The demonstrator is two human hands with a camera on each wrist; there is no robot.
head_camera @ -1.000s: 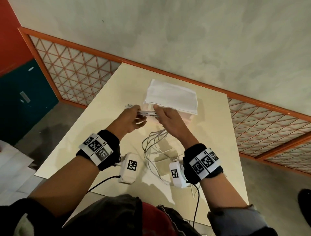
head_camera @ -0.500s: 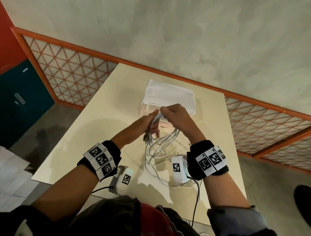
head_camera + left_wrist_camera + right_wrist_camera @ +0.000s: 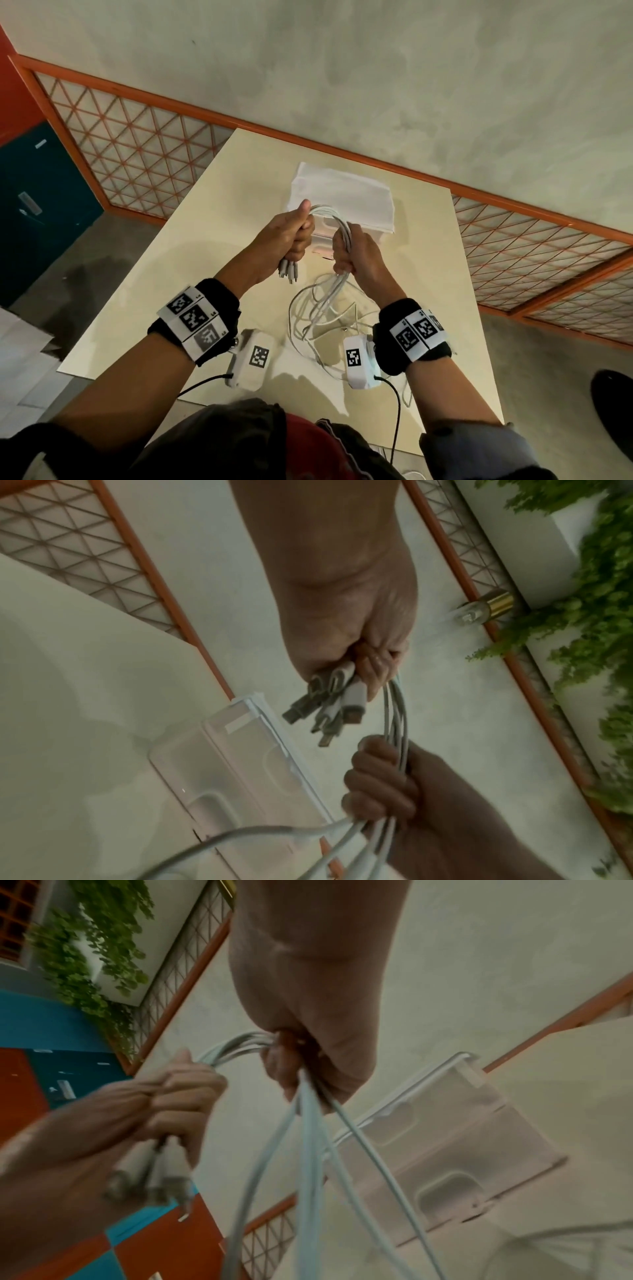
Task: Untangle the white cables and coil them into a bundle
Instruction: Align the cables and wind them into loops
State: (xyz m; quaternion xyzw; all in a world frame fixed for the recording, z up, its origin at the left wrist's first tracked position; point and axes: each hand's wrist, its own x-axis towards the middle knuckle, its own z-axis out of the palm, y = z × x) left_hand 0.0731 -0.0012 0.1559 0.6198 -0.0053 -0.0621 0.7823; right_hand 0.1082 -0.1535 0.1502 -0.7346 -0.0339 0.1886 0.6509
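Note:
Several white cables (image 3: 329, 216) arch between my two fists above the cream table (image 3: 178, 260). My left hand (image 3: 295, 230) grips them near their plug ends, and the connectors (image 3: 288, 270) hang out below the fist; the left wrist view shows these connectors (image 3: 329, 704) fanned out under the left hand (image 3: 356, 631). My right hand (image 3: 356, 250) grips the same strands a short way along. Below it the cables (image 3: 318, 308) fall in loose loops onto the table. In the right wrist view the strands (image 3: 308, 1137) drop from the right hand (image 3: 308, 1053).
A clear plastic box (image 3: 325, 240) topped by a folded white cloth (image 3: 342, 197) stands on the table just behind my hands. An orange-framed lattice rail (image 3: 137, 150) and a pale wall run behind the table. The table's near edge is by my wrists.
Both hands have risen and turned into upright fists. The cables, held flat between them a second ago, now bend over in an arch, and the connectors hang down from the left fist.

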